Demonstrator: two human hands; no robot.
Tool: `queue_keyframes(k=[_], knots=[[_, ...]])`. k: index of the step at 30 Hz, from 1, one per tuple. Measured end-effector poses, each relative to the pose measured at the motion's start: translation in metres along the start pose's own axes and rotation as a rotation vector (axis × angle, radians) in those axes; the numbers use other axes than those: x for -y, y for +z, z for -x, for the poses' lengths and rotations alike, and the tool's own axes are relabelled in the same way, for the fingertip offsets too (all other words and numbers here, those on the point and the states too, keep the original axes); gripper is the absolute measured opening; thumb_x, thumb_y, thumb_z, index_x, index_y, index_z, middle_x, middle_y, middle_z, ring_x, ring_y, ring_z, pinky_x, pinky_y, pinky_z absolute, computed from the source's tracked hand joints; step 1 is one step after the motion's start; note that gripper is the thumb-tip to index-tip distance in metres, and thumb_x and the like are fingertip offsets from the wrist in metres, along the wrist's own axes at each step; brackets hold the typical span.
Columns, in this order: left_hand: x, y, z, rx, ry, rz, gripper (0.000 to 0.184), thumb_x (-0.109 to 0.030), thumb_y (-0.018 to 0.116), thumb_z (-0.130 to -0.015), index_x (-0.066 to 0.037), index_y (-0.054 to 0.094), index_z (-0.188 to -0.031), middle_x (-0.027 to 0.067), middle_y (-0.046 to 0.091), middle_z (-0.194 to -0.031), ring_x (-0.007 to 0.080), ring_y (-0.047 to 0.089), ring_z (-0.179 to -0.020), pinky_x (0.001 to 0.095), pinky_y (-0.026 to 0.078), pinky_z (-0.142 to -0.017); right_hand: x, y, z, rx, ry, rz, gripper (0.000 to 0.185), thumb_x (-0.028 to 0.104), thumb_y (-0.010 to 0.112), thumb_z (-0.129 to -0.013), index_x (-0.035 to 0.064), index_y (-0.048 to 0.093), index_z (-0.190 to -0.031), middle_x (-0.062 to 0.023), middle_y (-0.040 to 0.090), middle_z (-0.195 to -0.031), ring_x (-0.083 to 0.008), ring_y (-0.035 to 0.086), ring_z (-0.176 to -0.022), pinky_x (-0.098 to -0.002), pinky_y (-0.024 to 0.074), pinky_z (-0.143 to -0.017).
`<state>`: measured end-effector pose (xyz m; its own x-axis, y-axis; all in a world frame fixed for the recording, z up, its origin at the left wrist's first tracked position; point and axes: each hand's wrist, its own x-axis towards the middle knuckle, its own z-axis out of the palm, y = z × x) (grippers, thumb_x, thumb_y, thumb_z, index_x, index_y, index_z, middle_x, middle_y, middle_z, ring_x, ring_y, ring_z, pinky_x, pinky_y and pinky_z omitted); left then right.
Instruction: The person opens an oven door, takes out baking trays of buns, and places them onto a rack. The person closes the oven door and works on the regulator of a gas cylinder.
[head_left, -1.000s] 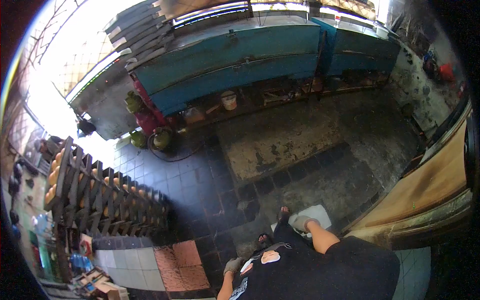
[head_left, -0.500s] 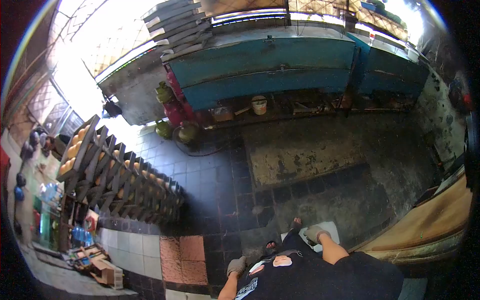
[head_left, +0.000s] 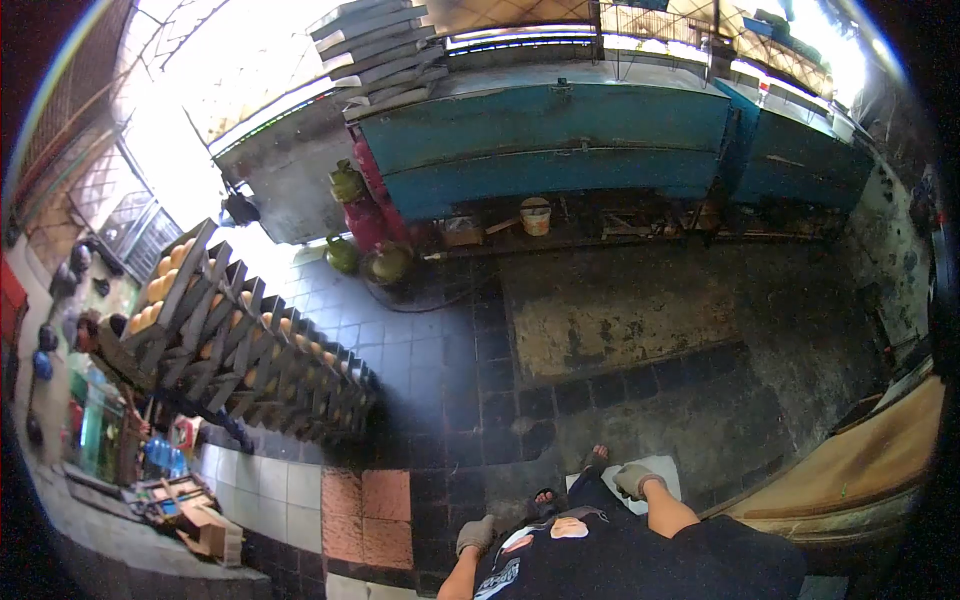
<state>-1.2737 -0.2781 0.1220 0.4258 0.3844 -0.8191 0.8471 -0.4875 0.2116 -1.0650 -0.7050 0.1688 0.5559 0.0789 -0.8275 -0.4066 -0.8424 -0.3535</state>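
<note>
White flat piece with straight edges [head_left: 664, 468] lies on the dark tiled floor [head_left: 430, 370], partly hidden behind the grey-gloved right hand [head_left: 632, 481], whose grip looks curled, though whether it holds anything or touches the piece cannot be told. The grey-gloved left hand [head_left: 475, 535], its grip also curled with contents unclear, is beside the wearer's black shirt [head_left: 640, 555]. A long row of dark racks with golden bread rolls [head_left: 240, 350] blocks part of the left side, another person [head_left: 115, 355] beside it, while a tan panel [head_left: 860, 450] bounds the right and green and pink gas cylinders [head_left: 365, 222] stand near long teal cabinets [head_left: 550, 130].
</note>
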Motion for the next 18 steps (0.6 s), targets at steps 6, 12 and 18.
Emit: queue_keyframes(k=[6,12,18], knots=[[0.024,0.022,-0.033,-0.086,0.127,0.157,0.081,-0.062,0.067,-0.092,0.002,0.075,-0.142,0.0332,0.070,-0.147,0.0483,0.067,-0.139,0.0517,0.053,-0.113,0.012,-0.002,0.007,0.002,-0.070,0.077,0.037,0.032,0.062,-0.099,0.0006,0.081,-0.101,-0.0126,0.081,-0.091,-0.0256,0.074,-0.078,-0.0426,0.0560,-0.072],[0.024,0.019,-0.036,0.003,0.100,0.085,0.087,-0.064,0.073,-0.086,0.003,0.076,-0.142,0.0306,0.072,-0.146,0.0459,0.068,-0.138,0.0481,0.054,-0.113,0.011,-0.004,-0.003,-0.078,-0.008,0.039,0.040,0.031,0.064,-0.095,-0.0013,0.082,-0.109,-0.0158,0.083,-0.096,-0.0306,0.078,-0.084,-0.0447,0.0578,-0.076],[0.028,0.032,-0.067,0.047,0.234,-0.012,0.086,-0.064,0.074,-0.086,-0.001,0.075,-0.144,0.0281,0.073,-0.147,0.0446,0.069,-0.138,0.0485,0.054,-0.113,-0.007,-0.013,-0.031,-0.141,-0.040,0.201,0.055,0.038,0.068,-0.092,-0.0002,0.081,-0.128,-0.0265,0.079,-0.134,-0.0440,0.075,-0.126,-0.0489,0.0583,-0.105]])
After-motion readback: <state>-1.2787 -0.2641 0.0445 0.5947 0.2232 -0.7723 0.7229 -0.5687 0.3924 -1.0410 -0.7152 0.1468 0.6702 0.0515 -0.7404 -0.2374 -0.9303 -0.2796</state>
